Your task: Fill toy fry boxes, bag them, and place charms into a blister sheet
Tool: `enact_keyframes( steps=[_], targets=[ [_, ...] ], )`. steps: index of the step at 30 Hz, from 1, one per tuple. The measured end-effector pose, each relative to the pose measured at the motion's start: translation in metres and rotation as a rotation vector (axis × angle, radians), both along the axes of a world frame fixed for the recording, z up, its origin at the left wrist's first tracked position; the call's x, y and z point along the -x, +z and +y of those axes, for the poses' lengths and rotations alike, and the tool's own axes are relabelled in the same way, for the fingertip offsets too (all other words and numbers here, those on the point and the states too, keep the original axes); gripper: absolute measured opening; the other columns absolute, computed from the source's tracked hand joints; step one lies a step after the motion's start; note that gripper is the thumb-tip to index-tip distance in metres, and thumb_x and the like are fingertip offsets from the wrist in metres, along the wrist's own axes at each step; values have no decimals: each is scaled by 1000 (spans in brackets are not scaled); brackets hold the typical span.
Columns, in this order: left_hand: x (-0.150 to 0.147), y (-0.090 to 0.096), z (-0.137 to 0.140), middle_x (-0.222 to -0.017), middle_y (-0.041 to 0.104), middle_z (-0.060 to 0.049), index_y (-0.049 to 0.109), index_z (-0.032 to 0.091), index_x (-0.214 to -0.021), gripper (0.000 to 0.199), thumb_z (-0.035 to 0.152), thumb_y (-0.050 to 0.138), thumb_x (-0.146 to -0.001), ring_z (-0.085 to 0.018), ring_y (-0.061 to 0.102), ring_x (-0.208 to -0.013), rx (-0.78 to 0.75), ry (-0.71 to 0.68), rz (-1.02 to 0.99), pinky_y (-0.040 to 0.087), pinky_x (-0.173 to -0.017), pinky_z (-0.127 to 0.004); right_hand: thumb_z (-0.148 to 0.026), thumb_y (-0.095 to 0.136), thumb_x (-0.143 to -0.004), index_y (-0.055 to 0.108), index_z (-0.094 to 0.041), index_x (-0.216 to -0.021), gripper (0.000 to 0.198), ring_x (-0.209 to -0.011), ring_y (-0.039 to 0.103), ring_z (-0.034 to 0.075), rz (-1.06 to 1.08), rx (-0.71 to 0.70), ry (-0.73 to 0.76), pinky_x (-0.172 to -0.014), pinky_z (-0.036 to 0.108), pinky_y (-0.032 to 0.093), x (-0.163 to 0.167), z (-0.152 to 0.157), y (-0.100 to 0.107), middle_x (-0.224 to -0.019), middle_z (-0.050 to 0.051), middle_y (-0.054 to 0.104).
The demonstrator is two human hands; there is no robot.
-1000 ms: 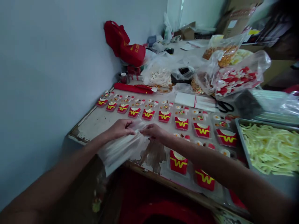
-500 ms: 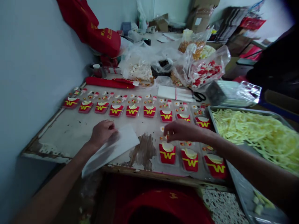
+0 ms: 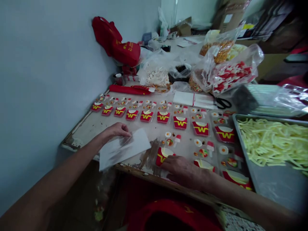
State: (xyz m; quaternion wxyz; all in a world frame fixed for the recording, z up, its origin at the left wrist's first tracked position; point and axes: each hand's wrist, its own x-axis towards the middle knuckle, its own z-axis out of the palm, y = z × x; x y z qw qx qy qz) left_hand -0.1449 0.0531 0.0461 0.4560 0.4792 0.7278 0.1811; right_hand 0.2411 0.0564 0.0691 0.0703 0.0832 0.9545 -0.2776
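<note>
My left hand (image 3: 121, 130) is closed on the upper edge of a white sheet (image 3: 138, 144) that looks partly covered by clear film and overhangs the table's front edge. My right hand (image 3: 181, 170) is closed over the lower edge of a red toy fries packet (image 3: 163, 152) with a yellow W, at the left end of the near row. Its fingertips are partly hidden. Above that packet lie small pieces under clear plastic: a fried egg (image 3: 167, 134), a round pizza-like piece (image 3: 169, 142) and a red-and-white popsicle (image 3: 177, 139). My right forearm covers parts of the neighbouring packets.
A far row of similar packets (image 3: 163, 117) crosses the table. At right, a metal tray (image 3: 271, 179) holds pale yellow fry-shaped strips (image 3: 271, 141). Behind are black-handled scissors (image 3: 223, 102), a banded white stack (image 3: 184, 98), and clear bags of red-and-white pieces (image 3: 233, 77). A wall stands left.
My right hand has moved from the small pieces down to the packet's lower edge. My left hand still holds the white sheet. The whole view has turned somewhat left.
</note>
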Motion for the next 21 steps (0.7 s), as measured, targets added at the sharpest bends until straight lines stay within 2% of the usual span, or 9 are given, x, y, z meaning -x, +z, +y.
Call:
enact_keyframes(
  steps=[2,4,6,7,9,11,14,18,21],
  targets=[
    [0,3,0,-70,68,-1,74,15,-82,44,45,85,-53,-14,55,-63,53,-73,-124,39,-62,-24,-14,65,-82,55,-19,-131,50,-119,55,24,80,0,49,-100,37,44,6,8,6,-131,11,61],
    [-1,6,1,-77,72,-4,77,16,-93,46,48,81,-61,-15,57,-66,134,-129,-256,41,-63,-25,-6,66,-72,42,-18,-146,79,-142,34,29,116,-108,92,-114,45,31,13,20,7,-153,14,41],
    [-3,6,2,-79,73,-5,79,15,-92,43,48,80,-64,-14,56,-64,183,-116,-302,40,-62,-24,2,63,-65,28,-14,-154,97,-150,13,32,89,-230,135,-120,52,16,22,35,1,-162,17,23],
    [-5,6,2,-76,72,-5,79,15,-88,41,47,81,-63,-13,54,-62,187,-88,-288,38,-60,-24,3,62,-64,26,-13,-155,100,-151,10,33,69,-265,162,-120,54,13,28,42,-4,-162,18,22],
    [-9,5,1,-70,71,-4,79,15,-82,37,46,82,-62,-12,51,-58,159,-30,-238,35,-58,-24,-1,67,-64,29,-11,-154,98,-149,17,36,39,-286,229,-120,56,10,42,54,-14,-157,21,33],
    [-13,5,-2,-69,70,-3,79,16,-80,34,45,82,-62,-13,51,-59,111,25,-204,35,-58,-24,-9,77,-61,37,-11,-149,97,-140,33,37,34,-266,289,-119,56,12,56,59,-21,-144,21,47],
    [-19,5,-8,-72,70,-2,76,17,-76,31,42,83,-60,-14,56,-65,32,126,-182,38,-62,-25,-20,88,-54,44,-13,-143,100,-122,48,33,16,-188,293,-114,52,25,66,58,-18,-128,16,56],
    [-26,0,-17,-60,62,2,67,16,-63,35,38,90,-49,-12,51,-60,-30,226,-100,35,-59,-25,-35,89,-54,39,-18,-146,106,-121,48,32,32,-95,109,-105,45,37,59,57,3,-134,14,52],
    [-35,-1,-22,-58,60,3,66,16,-62,37,40,90,-49,-11,47,-56,-52,189,-64,33,-55,-24,-41,84,-63,34,-18,-150,103,-123,48,36,107,-221,-164,-104,48,38,54,65,20,-137,16,51]
  ],
)
